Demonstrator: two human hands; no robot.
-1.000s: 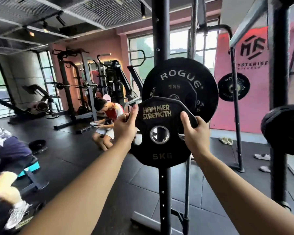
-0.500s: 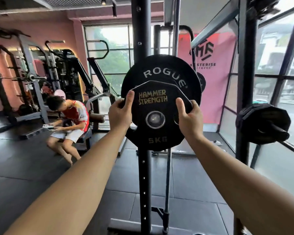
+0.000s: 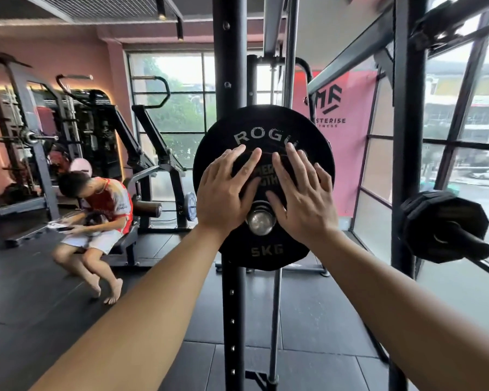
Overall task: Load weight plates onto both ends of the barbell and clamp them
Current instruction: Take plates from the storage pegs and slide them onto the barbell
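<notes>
The room is a gym with a dark rubber-tiled floor point(image 3: 68, 320), tall windows point(image 3: 178, 108) along the far wall and a pink banner point(image 3: 347, 136) hanging to the right of them. A black rack upright point(image 3: 230, 66) with a row of holes runs from top to bottom through the middle of the view.

In front of that upright a large round black plate point(image 3: 218, 142) lettered ROGUE sits on the barbell sleeve point(image 3: 261, 220), whose shiny end faces the camera. A smaller, many-sided plate point(image 3: 266, 251) marked 5KG is on the same sleeve, lying flat against the face of the large plate, with the sleeve end showing through its centre hole.

Both arms reach forward. The left hand point(image 3: 223, 193) lies flat on the upper left of the smaller plate, its grip wide, with fingers straight and spread and pressing on the plate face. The right hand point(image 3: 305, 198) lies the same way on the upper right, its grip wide too, fingers spread and holding nothing. The sleeve end sits just below and between the two palms.

To the right, another many-sided black plate point(image 3: 441, 221) hangs on a peg point(image 3: 469, 244) off a second upright point(image 3: 407, 165), well apart from the hands. At the left a person point(image 3: 102, 215) in a red and white top sits bent forward, barefoot, among other machines.
</notes>
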